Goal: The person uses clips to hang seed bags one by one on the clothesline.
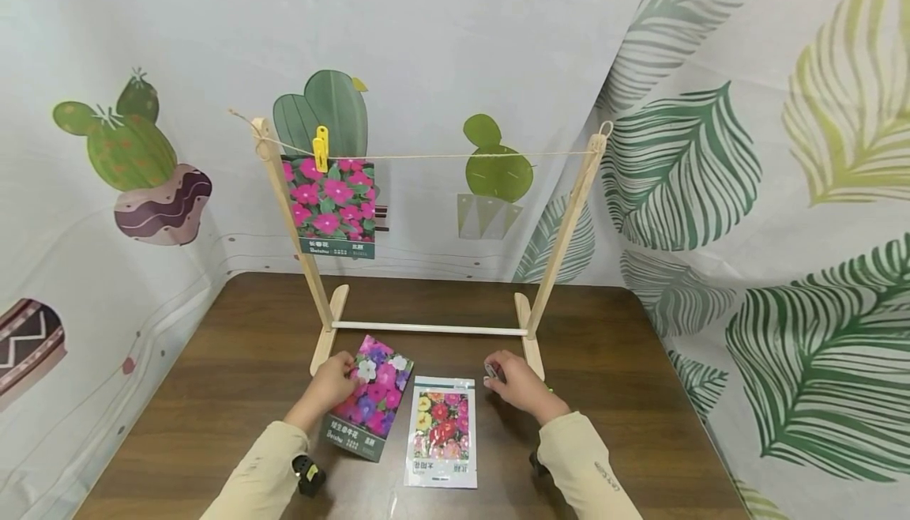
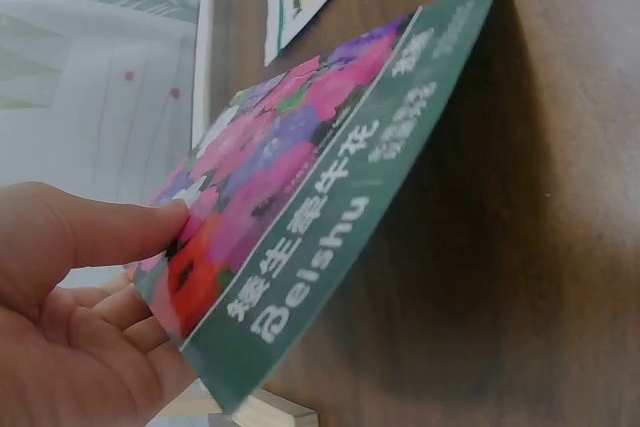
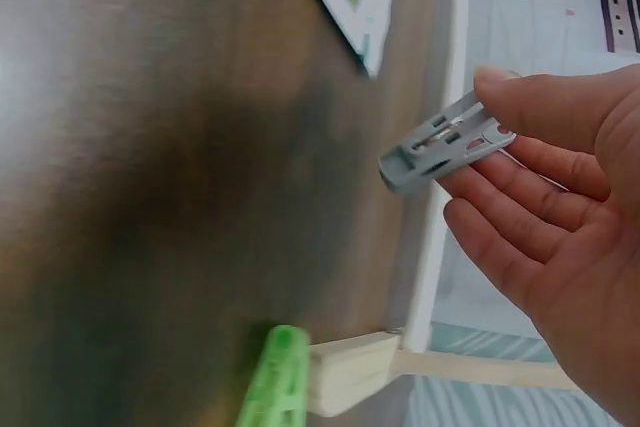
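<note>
My left hand pinches a seed packet with pink, purple and white flowers by its upper left edge. In the left wrist view the thumb lies on the front of that packet, which tilts up off the table. My right hand holds a grey clothespin between thumb and fingers, above the table in the right wrist view. Between the hands a white-bordered seed packet lies flat. A third packet with pink flowers hangs from the string under a yellow clothespin.
A wooden frame with two posts carries the string, and a white rod joins its feet. Beside the right foot lies a green clothespin. Behind the brown table hangs a patterned cloth.
</note>
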